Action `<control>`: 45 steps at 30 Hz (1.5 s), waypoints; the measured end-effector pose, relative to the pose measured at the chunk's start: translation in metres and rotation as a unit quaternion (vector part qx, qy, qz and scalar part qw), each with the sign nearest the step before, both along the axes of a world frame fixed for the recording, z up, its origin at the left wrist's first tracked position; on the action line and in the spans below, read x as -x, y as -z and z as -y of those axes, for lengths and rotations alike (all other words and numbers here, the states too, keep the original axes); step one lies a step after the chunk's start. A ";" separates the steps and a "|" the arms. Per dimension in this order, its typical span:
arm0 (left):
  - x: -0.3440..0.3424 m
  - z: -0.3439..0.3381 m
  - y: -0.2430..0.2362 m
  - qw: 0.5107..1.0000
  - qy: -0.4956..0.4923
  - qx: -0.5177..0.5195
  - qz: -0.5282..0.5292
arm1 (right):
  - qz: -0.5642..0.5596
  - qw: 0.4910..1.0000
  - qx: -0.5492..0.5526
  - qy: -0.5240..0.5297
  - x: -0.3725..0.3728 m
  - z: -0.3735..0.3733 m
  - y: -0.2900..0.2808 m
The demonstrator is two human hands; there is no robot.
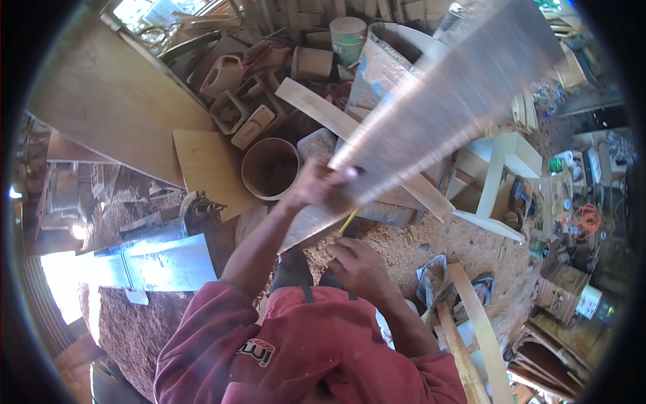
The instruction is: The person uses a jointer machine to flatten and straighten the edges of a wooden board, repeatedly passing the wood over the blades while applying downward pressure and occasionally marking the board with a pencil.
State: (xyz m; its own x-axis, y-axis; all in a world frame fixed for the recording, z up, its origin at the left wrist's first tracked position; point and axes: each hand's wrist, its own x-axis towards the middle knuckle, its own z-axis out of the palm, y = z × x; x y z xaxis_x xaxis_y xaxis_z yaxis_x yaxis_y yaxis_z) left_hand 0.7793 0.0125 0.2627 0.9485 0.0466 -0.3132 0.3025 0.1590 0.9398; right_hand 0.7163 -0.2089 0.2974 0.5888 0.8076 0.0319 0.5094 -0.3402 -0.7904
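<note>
A long, wide wooden board (444,108) slants from in front of my body up to the far right, blurred by motion. My left hand (323,183) is closed around its left edge, partway along, and the near end hangs over my legs. Lower down, my right hand (360,264) is curled in front of my waist, apart from the board. A thin yellow strip (348,221) shows just beyond its fingers, close under the board's lower edge. Whether those fingers hold the strip is hidden.
Ahead stand a round bucket (270,168), a paint-smeared drum (380,74) and plastic jugs (223,75). Plywood sheets (114,101) lean at left, beside a metal-topped machine (168,262). At right are a pale wooden frame (498,178) and a curved wooden piece (481,323). Sawdust covers the floor (397,246).
</note>
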 end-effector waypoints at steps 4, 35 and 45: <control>-0.003 0.062 0.013 0.967 0.189 -0.136 -0.103 | 0.176 0.980 0.019 0.087 -0.038 0.021 -0.051; 0.189 0.075 0.090 0.936 -0.289 0.139 -0.146 | -0.100 0.959 0.219 0.151 -0.088 0.104 0.098; 0.154 0.037 0.060 0.866 -0.266 0.424 0.012 | -0.023 0.968 0.194 0.159 -0.083 0.032 0.025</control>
State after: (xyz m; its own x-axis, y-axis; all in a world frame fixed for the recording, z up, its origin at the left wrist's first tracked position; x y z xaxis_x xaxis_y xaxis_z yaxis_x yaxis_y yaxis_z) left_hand 0.6252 -0.0246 0.2029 0.8707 0.2412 -0.4286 -0.0435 0.9059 0.4213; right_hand 0.7990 -0.2410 0.2723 0.8028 0.5317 -0.2698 0.2973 -0.7492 -0.5919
